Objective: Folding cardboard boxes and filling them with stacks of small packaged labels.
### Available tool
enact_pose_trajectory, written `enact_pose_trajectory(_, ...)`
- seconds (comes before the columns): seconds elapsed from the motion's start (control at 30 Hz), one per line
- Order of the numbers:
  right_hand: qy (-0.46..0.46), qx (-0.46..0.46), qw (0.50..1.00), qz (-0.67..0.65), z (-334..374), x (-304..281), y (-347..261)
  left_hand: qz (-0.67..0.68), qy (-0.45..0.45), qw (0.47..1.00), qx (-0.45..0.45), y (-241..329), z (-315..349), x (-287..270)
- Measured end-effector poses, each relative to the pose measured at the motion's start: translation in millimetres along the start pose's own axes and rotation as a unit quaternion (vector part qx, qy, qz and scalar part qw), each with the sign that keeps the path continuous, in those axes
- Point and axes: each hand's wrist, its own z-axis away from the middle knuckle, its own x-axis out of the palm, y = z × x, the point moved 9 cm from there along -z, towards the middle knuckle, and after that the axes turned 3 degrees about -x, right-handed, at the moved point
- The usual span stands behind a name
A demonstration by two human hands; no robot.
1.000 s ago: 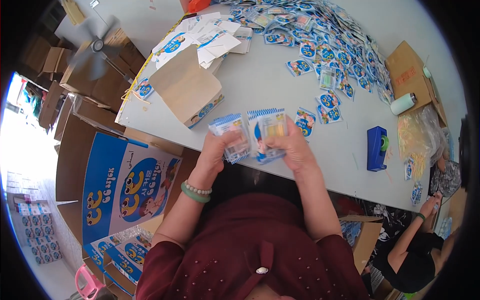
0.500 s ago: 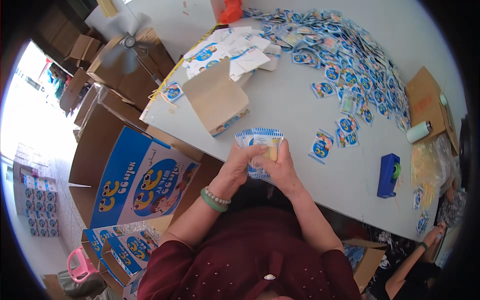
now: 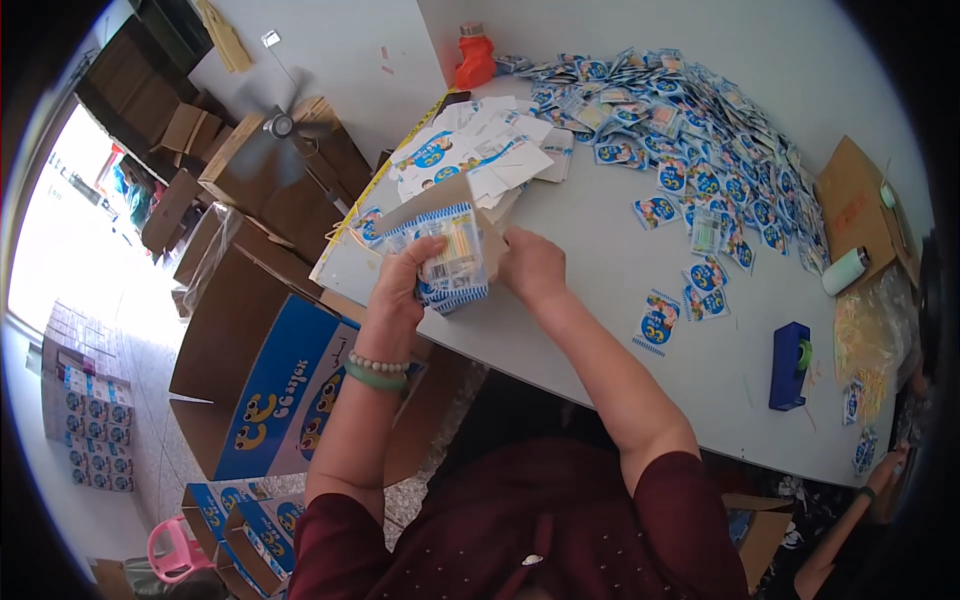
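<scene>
A stack of small blue-and-white packets [image 3: 458,262] is in my left hand [image 3: 403,272], the thumb pressed on its front. The top packet has a clear window showing thin yellowish sticks. Right behind the stack stands a small open carton [image 3: 488,238], largely covered by it. My right hand [image 3: 535,264] is closed on the carton's right side, its fingertips partly hidden. Whether the packets are inside the carton's opening or just before it, I cannot tell.
Flat white cartons [image 3: 505,150] lie behind on the table [image 3: 590,290]. A big heap of packets [image 3: 720,150] covers the far right, with several loose ones nearer. A blue tape dispenser [image 3: 790,365] stands at right, a large open box [image 3: 290,390] at left. A co-worker's hand [image 3: 888,468] shows lower right.
Both hands were together over the packets near the table edge. The left has carried the stack left and forward to the carton; the right has let go and taken hold of the carton.
</scene>
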Motion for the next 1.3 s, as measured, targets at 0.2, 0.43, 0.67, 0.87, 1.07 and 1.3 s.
enact_pose_trajectory(0.2, 0.003, 0.057, 0.998, -0.005, 57, -32, -6, -0.145, -0.010, 0.989, 0.025, 1, -7, 20)
enact_pose_trajectory(0.43, 0.047, 0.053, 0.997, -0.035, 75, -27, 9, -0.615, 0.110, 0.774, 0.107, -25, -13, 42)
enact_pose_trajectory(0.67, 0.051, 0.040, 0.994, -0.089, 81, -23, 15, -0.708, 0.136, 0.693, 0.022, -47, -22, 27)
enact_pose_trajectory(0.87, 0.056, 0.025, 0.992, -0.109, 81, -20, 11, -0.561, 0.117, 0.819, 0.033, -54, -23, 10)
enact_pose_trajectory(1.07, 0.034, 0.046, 0.993, -0.105, 84, -17, 18, -0.631, 0.146, 0.762, 0.020, -54, -3, 19)
enact_pose_trajectory(1.3, 0.006, 0.069, 0.982, -0.176, 94, -15, 29, -0.754, 0.053, 0.534, 0.379, -41, 45, 74)
